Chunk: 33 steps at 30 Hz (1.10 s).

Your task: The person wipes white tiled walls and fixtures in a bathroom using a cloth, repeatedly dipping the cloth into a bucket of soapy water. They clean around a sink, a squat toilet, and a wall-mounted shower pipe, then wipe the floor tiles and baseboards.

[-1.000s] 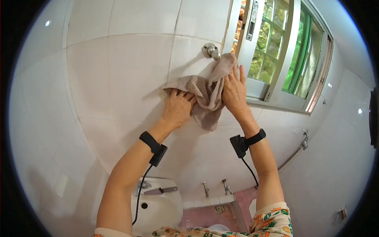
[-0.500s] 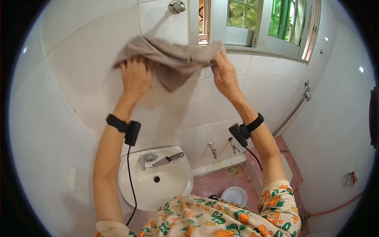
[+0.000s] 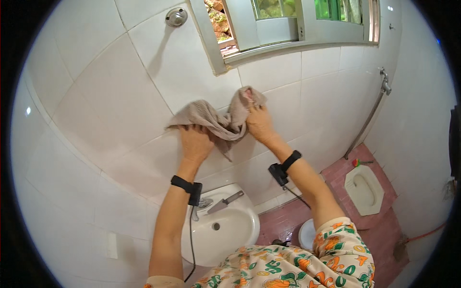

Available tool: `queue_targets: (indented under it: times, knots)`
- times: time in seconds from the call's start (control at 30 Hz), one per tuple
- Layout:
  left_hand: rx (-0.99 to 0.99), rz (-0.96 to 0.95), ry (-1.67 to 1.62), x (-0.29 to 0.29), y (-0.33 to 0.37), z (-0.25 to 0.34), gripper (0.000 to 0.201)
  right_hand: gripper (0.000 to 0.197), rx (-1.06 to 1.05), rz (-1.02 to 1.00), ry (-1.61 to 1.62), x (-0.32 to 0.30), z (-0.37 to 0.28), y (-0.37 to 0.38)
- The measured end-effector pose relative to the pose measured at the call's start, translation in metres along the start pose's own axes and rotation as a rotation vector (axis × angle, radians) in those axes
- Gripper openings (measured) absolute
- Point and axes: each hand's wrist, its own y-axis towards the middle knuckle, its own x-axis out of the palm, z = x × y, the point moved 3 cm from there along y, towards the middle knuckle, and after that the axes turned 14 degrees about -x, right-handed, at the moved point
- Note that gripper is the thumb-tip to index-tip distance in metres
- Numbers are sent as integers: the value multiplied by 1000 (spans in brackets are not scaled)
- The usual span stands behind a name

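A greyish-brown cloth (image 3: 211, 120), looking like a small towel, is bunched and folded in front of the white tiled wall above the sink. My left hand (image 3: 196, 144) grips its lower left part, fingertips partly covered by the fabric. At the other end my right hand (image 3: 260, 122) is closed round a bunched fold that sticks up above the fingers. Between the hands the fabric sags, and one corner hangs down in a point. Whether the cloth touches the tiles I cannot tell.
Below is a white sink (image 3: 218, 235) with a tap (image 3: 204, 203) and a grey-handled scraper (image 3: 225, 201) on its rim. A window frame (image 3: 269, 55) and a round metal knob (image 3: 176, 18) are above. At right are a squat toilet (image 3: 363, 191), a white bucket (image 3: 307, 234) and a wall pipe (image 3: 367, 122).
Both hands have come down the wall with the cloth and closer together, so it is more bunched. The view has shifted, showing more of the floor at right.
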Motion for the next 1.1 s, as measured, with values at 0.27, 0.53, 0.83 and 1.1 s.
queue_targets:
  times: [0.27, 0.53, 0.83, 1.1]
  knots:
    - [206, -194, -238, 29, -31, 44, 41, 46, 702, 189, 183, 57, 77, -110]
    - [-103, -62, 27, -39, 27, -22, 56, 35, 154, 545, 314, -14, 12, -15]
    - [-336, 85, 291, -56, -22, -168, 56, 47, -115, 451, 135, -11, -93, 97]
    - [-494, -53, -356, -5, -112, -135, 48, 54, -307, 200, 155, 13, -100, 77]
